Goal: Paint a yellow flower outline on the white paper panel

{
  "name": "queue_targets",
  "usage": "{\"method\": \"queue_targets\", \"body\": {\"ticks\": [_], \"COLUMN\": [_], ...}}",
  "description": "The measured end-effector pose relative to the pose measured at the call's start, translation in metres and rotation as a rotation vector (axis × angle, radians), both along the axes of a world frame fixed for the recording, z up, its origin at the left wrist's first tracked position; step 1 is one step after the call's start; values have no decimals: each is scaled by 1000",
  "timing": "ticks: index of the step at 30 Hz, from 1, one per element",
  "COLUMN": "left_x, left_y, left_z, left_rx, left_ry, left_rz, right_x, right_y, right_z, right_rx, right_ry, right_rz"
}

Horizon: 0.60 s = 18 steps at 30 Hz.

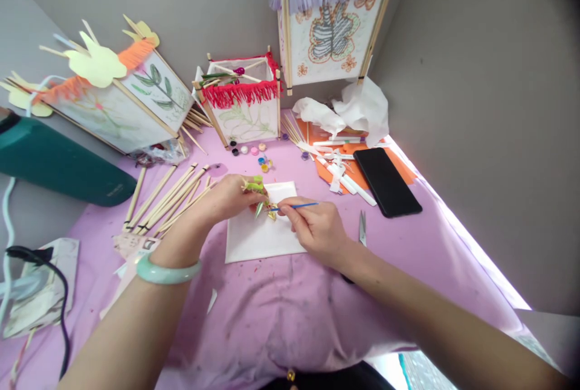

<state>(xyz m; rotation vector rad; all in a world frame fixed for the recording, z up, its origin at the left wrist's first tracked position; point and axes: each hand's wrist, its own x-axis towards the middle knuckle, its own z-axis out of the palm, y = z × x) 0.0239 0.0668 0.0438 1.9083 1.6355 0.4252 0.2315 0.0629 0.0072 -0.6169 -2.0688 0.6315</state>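
My left hand [231, 197], with a pale green bangle on the wrist, pinches a small ornament [260, 209] with yellow-green and metallic green parts; its exact kind is hard to make out. Closed around a thin blue-handled paintbrush [304, 204], my right hand [317, 227] brings the brush's tip up to the ornament, near a gold piece [272, 214]. Both hands are over a white square sheet [260, 244] on the purple cloth [272, 305]. My fingers partly hide the ornament and the brush tip.
Small paint pots [254, 151] stand behind the sheet. Wooden sticks [170, 197] and a green bottle [67, 157] lie at left. Scissors [362, 228], a black phone [387, 182] and white markers [348, 182] are at right. Paper lanterns [247, 118] line the wall.
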Motion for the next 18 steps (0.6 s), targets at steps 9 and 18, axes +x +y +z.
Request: {"method": "queue_targets", "body": {"ticks": [9,18], "left_x": [-2,-1], "left_y": [7,11], "left_z": [6,11], "left_rx": [-115,-141], "left_ry": [44,94], "left_rz": [-42,-89], "right_x": [-5,-8], "right_y": [1,0], "right_z": [-5,-7], "right_rx": [74,115], "right_ry": [-27,-74], "right_rz": [-33,-54]}}
